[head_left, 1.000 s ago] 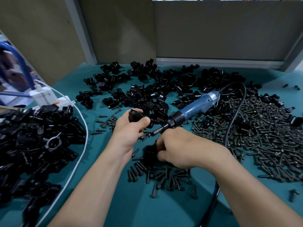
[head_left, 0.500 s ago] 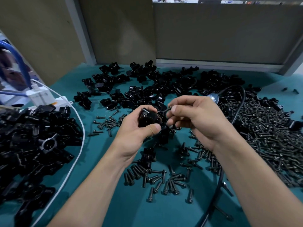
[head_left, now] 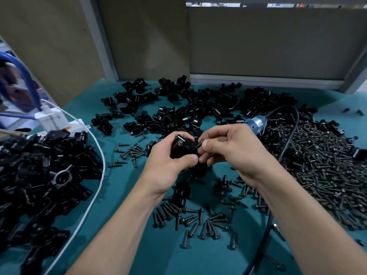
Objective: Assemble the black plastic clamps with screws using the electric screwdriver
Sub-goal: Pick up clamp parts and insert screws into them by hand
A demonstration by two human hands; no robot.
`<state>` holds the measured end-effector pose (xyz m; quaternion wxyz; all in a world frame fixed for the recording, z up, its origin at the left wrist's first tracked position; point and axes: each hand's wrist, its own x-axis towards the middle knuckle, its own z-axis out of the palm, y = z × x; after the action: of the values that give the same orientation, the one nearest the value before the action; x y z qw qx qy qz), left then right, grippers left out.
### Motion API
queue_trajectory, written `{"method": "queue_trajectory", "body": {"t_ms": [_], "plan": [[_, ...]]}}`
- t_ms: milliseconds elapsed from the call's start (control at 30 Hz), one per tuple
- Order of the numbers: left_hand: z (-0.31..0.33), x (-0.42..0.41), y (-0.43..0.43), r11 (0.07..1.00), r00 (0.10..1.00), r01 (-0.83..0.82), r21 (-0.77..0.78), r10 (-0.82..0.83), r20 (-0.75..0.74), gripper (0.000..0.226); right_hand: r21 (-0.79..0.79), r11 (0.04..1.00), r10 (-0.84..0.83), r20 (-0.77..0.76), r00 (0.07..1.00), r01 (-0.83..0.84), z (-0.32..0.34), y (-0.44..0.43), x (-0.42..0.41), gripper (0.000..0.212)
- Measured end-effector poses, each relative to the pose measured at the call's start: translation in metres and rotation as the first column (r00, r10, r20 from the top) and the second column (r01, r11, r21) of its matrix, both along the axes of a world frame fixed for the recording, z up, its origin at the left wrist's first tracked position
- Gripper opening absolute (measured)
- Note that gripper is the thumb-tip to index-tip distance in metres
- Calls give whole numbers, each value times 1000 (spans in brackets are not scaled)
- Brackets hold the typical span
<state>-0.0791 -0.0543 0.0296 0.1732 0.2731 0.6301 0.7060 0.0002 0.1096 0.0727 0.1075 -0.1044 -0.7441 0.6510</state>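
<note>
My left hand [head_left: 168, 161] grips a black plastic clamp [head_left: 181, 146] above the teal table. My right hand [head_left: 232, 147] pinches a black screw [head_left: 199, 144] between thumb and forefinger, its tip at the clamp's right side. The blue electric screwdriver [head_left: 256, 124] lies on the table behind my right hand, mostly hidden by it; its black cord [head_left: 286, 143] runs down to the lower right. Loose screws [head_left: 198, 221] lie scattered below my hands.
A big heap of screws [head_left: 321, 165] covers the right side. Unassembled black clamps [head_left: 188, 108] spread across the back of the table. A pile of black parts [head_left: 41, 175] sits at the left, bordered by a white cable [head_left: 95, 187] from a white charger [head_left: 51, 120]. Panels wall the back.
My right hand left the table near the small screws, rose with a screw and brought it to the clamp. My left hand lifted the clamp slightly toward it.
</note>
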Motion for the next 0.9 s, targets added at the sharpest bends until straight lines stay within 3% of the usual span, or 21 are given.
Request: {"method": "queue_trajectory", "body": {"t_ms": [100,167,267,367,500,667,800,900], "plan": [[-3,1,2,992,986,-84,-98,68,-154,43,108,994,2,41,999,-7,-3,-1,-2,15],[-5,2,3,990,981,-100,-104,80,-177,43,261,965,-27,86,996,4,-5,-1,-2,17],[-7,4,4,985,969,-124,-121,94,-228,47,550,834,-111,101,989,37,-3,-3,-2,20],[-7,6,4,978,954,-149,-142,105,-282,47,686,724,-176,81,981,73,-4,-11,-4,31],[-9,5,2,977,955,-133,-169,81,-287,46,697,716,-170,131,977,31,-12,-13,-4,49],[-9,-1,4,974,967,-140,-178,96,-237,46,617,787,-79,95,992,3,-7,-4,0,17],[-10,-2,2,981,973,-101,-165,63,-221,44,655,755,-127,96,987,33,-13,-11,-4,39],[-9,-2,2,983,976,-100,-152,67,-208,44,590,806,-113,67,991,53,-13,-9,-2,29]]}}
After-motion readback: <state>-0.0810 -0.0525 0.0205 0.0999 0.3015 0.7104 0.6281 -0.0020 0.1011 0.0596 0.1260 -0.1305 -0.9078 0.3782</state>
